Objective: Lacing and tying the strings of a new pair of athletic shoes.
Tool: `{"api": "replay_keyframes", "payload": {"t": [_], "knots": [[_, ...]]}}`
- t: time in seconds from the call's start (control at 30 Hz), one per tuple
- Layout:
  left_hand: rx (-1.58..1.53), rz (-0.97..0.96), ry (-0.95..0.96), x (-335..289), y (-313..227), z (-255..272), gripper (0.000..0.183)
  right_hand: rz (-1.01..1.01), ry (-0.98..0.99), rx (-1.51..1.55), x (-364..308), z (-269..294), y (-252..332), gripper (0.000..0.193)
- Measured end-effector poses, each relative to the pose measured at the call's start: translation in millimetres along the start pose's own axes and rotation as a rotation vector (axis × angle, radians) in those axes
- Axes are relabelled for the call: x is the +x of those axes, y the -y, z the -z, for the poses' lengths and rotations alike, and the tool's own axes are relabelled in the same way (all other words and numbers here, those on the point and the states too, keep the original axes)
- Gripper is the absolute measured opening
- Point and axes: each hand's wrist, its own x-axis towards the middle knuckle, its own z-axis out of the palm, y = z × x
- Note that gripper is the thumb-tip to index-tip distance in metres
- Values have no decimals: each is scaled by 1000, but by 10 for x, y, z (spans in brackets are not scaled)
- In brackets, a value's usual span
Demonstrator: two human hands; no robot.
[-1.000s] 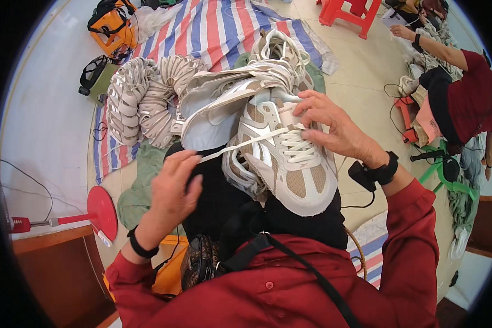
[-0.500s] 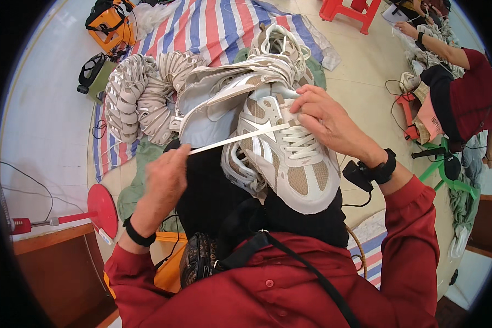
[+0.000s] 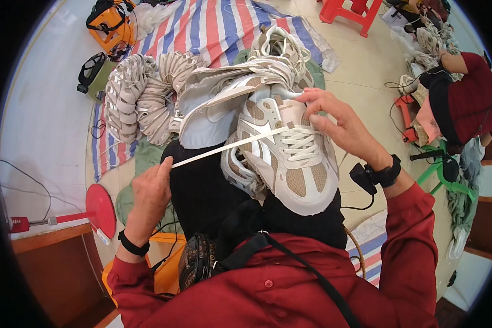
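A beige and white shoe upper (image 3: 309, 183) with no sole lies across my lap, toe toward me. From its top eyelets a flat white shoelace (image 3: 224, 147) runs taut to my left hand (image 3: 150, 191), which pinches its end left of the upper. My right hand (image 3: 341, 126) grips the upper's right side by the tongue, with its fingers curled over the edge and partly hidden. Other uppers (image 3: 210, 109) are bunched just beyond, touching the one on my lap. Part of another upper (image 3: 240, 169) shows beneath it.
Coiled stacks of uppers (image 3: 128, 98) lie on a striped sheet (image 3: 202, 27) at the far left. A red round-topped stand (image 3: 101, 210) is at my left and a red stool (image 3: 351, 15) at the back. A co-worker in a red sleeve (image 3: 475, 98) sits at the right.
My left hand has moved left and slightly down, drawing out a longer stretch of lace. My right hand has shifted slightly right. At the right, the co-worker's arm has pulled in.
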Motion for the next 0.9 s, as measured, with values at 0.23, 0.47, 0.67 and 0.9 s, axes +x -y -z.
{"api": "replay_keyframes", "payload": {"t": [0.23, 0.47, 0.67, 0.9], "knots": [[88, 82, 149, -61, 99, 18, 22, 116, -55, -352, -90, -129, 120, 14], [-44, 130, 160, 106, -149, 238, 24, 193, -150, -431, -61, -161, 111, 11], [-589, 1, 137, 584, -602, 398, 27, 94, -66, -367, -72, -198, 412, 6], [-972, -194, 158, 1234, -1257, 110, 42, 81, -85, 130, -272, -168, 815, 7]]}}
